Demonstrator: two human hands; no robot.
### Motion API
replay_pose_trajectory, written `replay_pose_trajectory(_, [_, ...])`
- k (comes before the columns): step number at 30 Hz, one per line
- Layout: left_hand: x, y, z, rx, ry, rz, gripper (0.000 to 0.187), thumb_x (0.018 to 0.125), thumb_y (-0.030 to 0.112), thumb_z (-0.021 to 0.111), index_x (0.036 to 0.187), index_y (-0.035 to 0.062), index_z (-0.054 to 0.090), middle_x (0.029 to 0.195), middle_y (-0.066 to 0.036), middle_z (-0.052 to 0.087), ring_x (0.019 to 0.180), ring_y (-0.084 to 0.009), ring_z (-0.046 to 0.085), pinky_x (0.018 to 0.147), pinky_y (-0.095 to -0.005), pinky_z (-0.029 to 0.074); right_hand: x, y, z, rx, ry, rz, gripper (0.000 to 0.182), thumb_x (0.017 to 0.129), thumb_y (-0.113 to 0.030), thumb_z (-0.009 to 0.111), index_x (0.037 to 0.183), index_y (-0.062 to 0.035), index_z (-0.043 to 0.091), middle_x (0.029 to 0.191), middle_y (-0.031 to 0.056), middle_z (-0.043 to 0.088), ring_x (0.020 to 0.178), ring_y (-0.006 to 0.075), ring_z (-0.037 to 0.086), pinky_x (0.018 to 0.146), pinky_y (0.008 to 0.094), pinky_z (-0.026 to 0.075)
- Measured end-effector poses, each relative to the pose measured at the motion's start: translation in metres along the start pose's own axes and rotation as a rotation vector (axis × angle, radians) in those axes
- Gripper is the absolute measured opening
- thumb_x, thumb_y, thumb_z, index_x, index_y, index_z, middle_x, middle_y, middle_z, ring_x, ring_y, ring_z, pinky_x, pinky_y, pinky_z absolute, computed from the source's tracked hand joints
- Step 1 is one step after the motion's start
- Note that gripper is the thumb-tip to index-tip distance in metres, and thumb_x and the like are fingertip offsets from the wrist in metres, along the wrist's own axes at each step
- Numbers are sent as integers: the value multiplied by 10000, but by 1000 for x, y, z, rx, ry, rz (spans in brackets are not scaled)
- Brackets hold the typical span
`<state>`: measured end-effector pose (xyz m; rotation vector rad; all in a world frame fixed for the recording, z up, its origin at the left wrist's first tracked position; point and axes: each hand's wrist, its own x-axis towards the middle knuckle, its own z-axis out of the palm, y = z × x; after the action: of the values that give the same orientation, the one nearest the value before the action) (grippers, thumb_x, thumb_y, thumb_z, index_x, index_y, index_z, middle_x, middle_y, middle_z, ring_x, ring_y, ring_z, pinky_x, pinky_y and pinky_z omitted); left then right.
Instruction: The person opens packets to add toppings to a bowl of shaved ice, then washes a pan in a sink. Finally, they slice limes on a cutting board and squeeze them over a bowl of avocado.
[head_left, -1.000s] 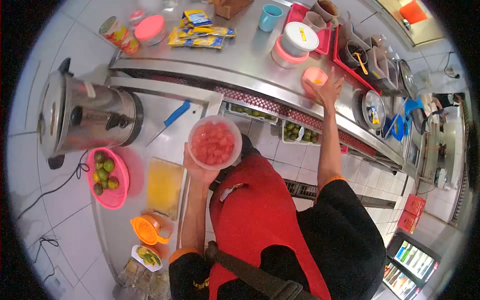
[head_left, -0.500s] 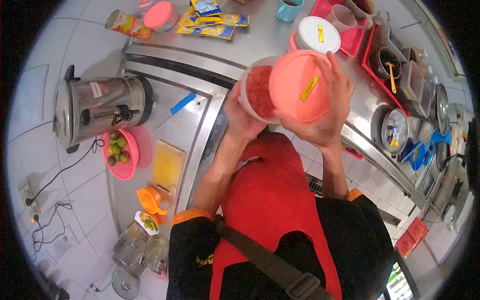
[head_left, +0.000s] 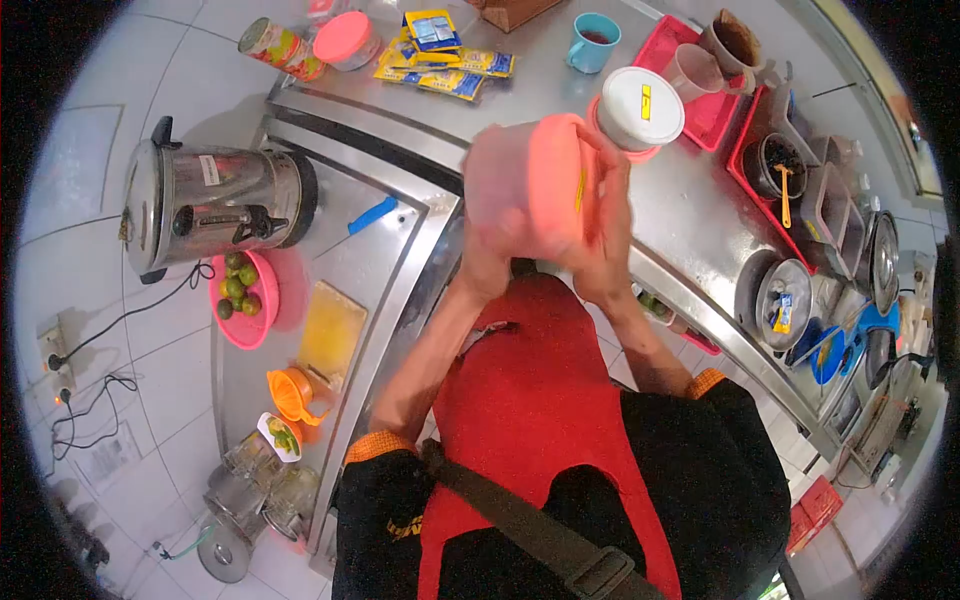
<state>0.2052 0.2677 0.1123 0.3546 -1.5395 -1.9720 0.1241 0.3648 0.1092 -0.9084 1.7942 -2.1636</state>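
Note:
A translucent round tub (head_left: 497, 175) is held up in front of the red apron, tipped on its side. Its pink lid (head_left: 562, 180), with a yellow label, sits over the mouth and faces right. My left hand (head_left: 492, 250) is wrapped round the lower side of the tub. My right hand (head_left: 607, 235) grips the lid at its right side, fingers partly hidden behind it. Motion blurs the tub, and its contents are hard to make out. Just behind, on the steel counter (head_left: 540, 95), a white-lidded container (head_left: 640, 108) stands near the lid.
Yellow packets (head_left: 440, 65), a pink-lidded tub (head_left: 345, 40) and a blue mug (head_left: 592, 43) stand on the counter. Red trays (head_left: 690, 95) are at right. At left are a steel urn (head_left: 225, 200), a pink basket of green fruit (head_left: 262, 310) and an orange juicer (head_left: 292, 395).
The pink lid has moved left from beside the tub's opening onto its mouth, with my right hand on it. The tub has turned on its side and the view has shifted slightly.

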Motion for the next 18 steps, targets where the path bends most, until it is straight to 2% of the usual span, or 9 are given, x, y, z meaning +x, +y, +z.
replay_pose_trajectory(2, [3,-29,-21,588,-39,514,1195,635,590,805,1467,8,174,1373,-230,319,1262,-387,387,1065,-496,359,-4,-8,2,478,37,447,837,733,-447,740,1384,-32,417,1329,129,473,1258,267,443,1051,418,368])
replay_pose_trajectory(3, [9,-30,-24,635,-29,636,1172,647,576,800,1462,2,184,1379,-232,312,1278,-395,364,1067,-502,355,-5,-11,3,718,51,674,810,777,-459,702,1387,-11,413,1330,107,481,1268,240,443,1055,406,370])
replay_pose_trajectory(5, [10,-29,-30,740,9,870,1126,671,548,792,1453,-10,205,1392,-236,298,1310,-412,319,1072,-513,346,-1,-4,1,544,-71,571,805,747,-394,755,1367,-16,407,1299,116,493,1239,243,461,1047,424,374])
replay_pose_trajectory(7, [1,-41,-55,1107,-122,698,1014,704,449,787,1442,-5,261,1431,-247,287,1321,-443,330,1090,-518,325,8,10,0,261,-160,432,805,751,-415,746,1367,-18,411,1261,111,521,1203,235,496,1029,414,391])
replay_pose_trajectory(8, [8,-46,-62,1063,-103,621,982,713,419,783,1446,7,274,1437,-252,288,1324,-450,331,1094,-518,323,21,23,2,81,-196,324,811,770,-469,712,1377,-18,418,1240,102,542,1182,227,522,1014,395,405])
replay_pose_trajectory(10, [-14,-64,-82,1082,11,465,924,733,353,771,1461,47,292,1435,-263,304,1329,-454,338,1101,-513,319,43,81,5,-577,-117,-45,805,763,-520,718,1365,-57,453,1266,171,540,1182,321,520,974,448,429])
replay_pose_trajectory(12, [-42,-68,-98,1119,80,258,864,768,292,749,1477,82,301,1439,-256,334,1347,-437,336,1117,-505,302,71,137,5,-915,-94,-268,816,771,-567,686,1390,-97,438,1307,222,488,1216,378,472,989,512,382])
replay_pose_trajectory(13, [-60,-59,-103,1085,68,122,830,794,267,734,1483,90,305,1450,-243,349,1365,-423,329,1129,-500,288,82,170,3,-1045,-94,-327,822,774,-590,670,1402,-117,430,1327,248,462,1234,406,448,996,544,358])
replay_pose_trajectory(18, [-147,-35,-165,1182,333,36,700,779,233,743,1390,72,442,1336,-219,472,1261,-393,445,1067,-462,373,81,243,-4,-1292,37,-577,853,794,-707,590,1464,-216,393,1428,376,334,1321,548,326,1032,705,238])
